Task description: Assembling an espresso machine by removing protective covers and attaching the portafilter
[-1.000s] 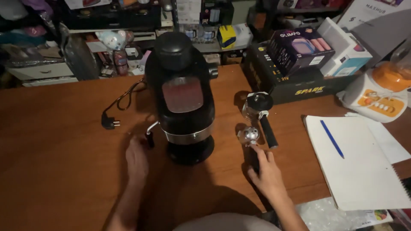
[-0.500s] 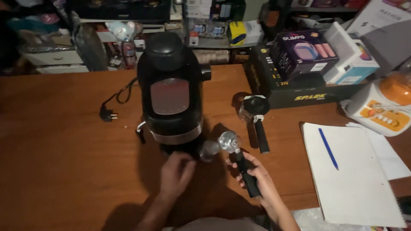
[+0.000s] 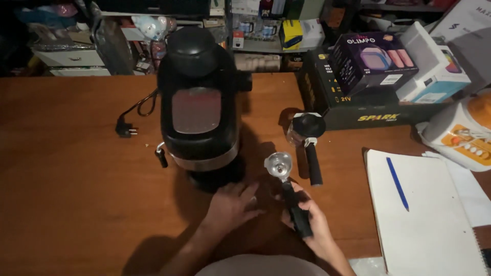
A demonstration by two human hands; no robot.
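1. The right hand (image 3: 307, 217) was closed around the black handle of the portafilter (image 3: 279, 164), just below centre of the frame.
2. The left hand (image 3: 232, 204) lay open and empty on the table (image 3: 66, 194), touching the base of the coffee machine (image 3: 198, 102).
3. The portafilter seemed ready for fitting; this needed lifting and aligning it under the machine's head.

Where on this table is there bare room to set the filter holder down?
The widest bare wood lies left of the coffee machine, below the plug. A smaller patch lies between the right hand holding the portafilter and the notepad. It is crowded around the carafe and boxes; the left hand rests at the machine's base.
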